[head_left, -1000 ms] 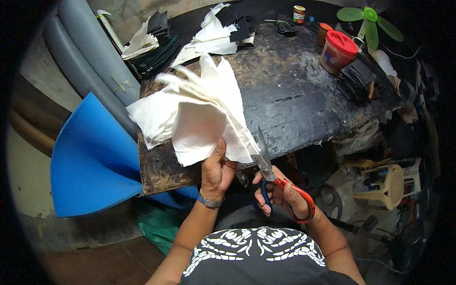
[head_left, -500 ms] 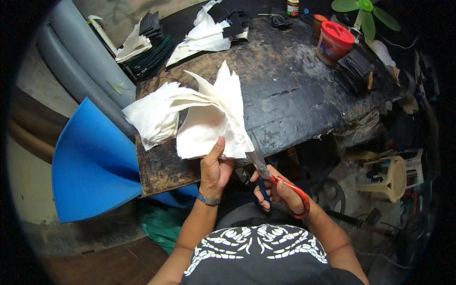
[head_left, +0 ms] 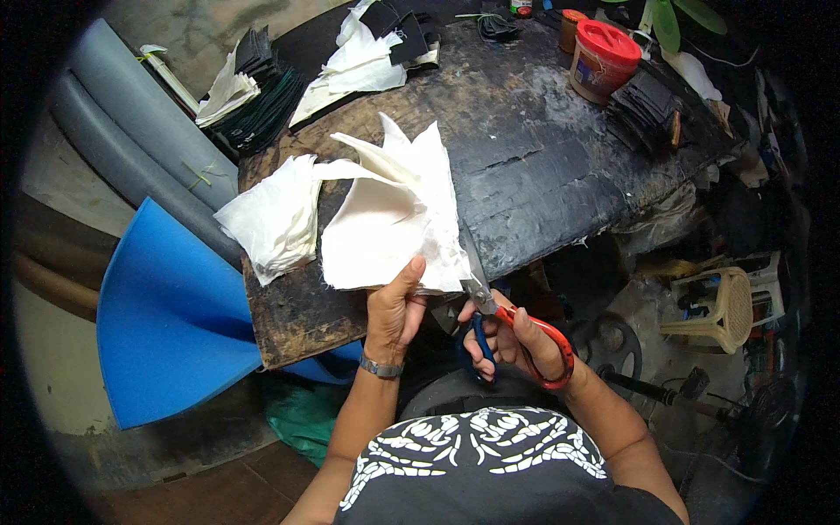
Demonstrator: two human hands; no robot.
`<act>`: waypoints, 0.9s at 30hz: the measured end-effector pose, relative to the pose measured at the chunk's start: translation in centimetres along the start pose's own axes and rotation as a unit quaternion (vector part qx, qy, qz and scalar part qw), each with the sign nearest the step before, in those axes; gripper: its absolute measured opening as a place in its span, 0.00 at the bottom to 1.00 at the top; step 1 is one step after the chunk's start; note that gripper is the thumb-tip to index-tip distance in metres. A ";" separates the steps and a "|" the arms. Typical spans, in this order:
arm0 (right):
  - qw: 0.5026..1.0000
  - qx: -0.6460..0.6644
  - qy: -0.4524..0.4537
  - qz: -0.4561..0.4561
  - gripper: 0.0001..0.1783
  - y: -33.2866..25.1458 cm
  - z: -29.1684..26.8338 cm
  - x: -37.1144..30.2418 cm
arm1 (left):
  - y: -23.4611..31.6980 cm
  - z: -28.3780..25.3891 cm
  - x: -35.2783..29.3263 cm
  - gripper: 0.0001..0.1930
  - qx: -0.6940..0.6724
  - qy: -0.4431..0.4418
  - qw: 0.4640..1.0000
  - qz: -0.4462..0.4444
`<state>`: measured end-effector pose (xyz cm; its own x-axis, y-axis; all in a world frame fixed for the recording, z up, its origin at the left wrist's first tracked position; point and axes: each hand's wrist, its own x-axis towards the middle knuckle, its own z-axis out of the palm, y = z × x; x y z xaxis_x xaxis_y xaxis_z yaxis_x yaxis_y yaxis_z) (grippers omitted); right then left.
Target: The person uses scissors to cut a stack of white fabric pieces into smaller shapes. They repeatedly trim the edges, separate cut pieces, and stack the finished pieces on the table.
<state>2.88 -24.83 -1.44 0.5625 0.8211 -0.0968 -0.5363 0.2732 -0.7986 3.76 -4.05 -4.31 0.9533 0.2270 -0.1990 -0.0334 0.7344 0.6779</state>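
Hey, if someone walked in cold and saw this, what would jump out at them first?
Probably the stack of white fabric fanned out at the near edge of the dark worn workbench, pinched by the left hand. Right beside it, the right hand works red-and-blue scissors into the fabric's edge. A bright blue sheet leans at the left.

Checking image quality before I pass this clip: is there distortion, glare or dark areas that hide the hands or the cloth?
Head view: fisheye bends the worktable edges, with a black vignette at the corners; white cloth is bright but readable; left hand, right hand and scissors are sharp; right side is dim.
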 end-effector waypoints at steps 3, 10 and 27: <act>0.999 -0.006 0.026 -0.047 0.42 0.0 0.1 0.1 | -0.1 0.2 0.2 0.26 -0.002 0.007 1.000 -0.014; 0.994 -0.027 0.102 -0.015 0.34 -0.2 1.0 -0.5 | 0.0 0.5 0.6 0.26 0.029 0.001 0.999 0.014; 0.989 0.139 0.050 -0.022 0.39 -0.8 1.0 0.3 | -1.8 -0.8 -0.3 0.27 0.050 -0.060 0.997 -0.010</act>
<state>2.80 -24.32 -0.22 0.6410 0.7558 -0.1341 -0.6539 0.4461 -0.6110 3.27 -4.94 -5.98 0.9826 0.1315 -0.1314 0.0097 0.6695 0.7428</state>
